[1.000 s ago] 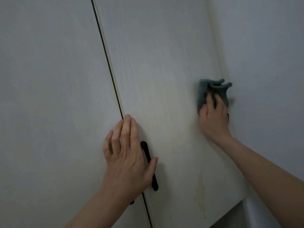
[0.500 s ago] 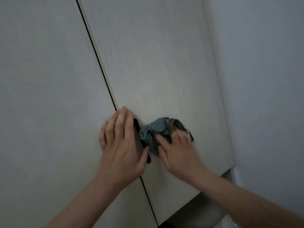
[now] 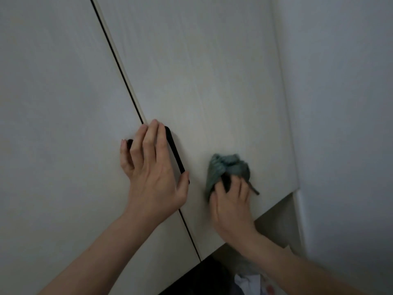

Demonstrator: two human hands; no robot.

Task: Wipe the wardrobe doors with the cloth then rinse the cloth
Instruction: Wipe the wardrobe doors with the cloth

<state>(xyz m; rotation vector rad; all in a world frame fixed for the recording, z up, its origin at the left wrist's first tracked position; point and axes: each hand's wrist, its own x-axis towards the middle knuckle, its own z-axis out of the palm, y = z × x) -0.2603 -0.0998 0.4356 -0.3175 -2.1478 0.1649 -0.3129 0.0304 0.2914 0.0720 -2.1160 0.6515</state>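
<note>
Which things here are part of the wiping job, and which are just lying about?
Part of the job:
- crumpled grey-green cloth in right hand
- pale wood-grain right wardrobe door
- left hand on black bar handles

Lying about:
- blurred items below

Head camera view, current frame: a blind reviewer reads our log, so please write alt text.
A right hand presses a bunched grey-green cloth against the pale wood-grain right wardrobe door. The left hand lies flat across the seam between the doors, partly covering a slim black bar handle.
</note>
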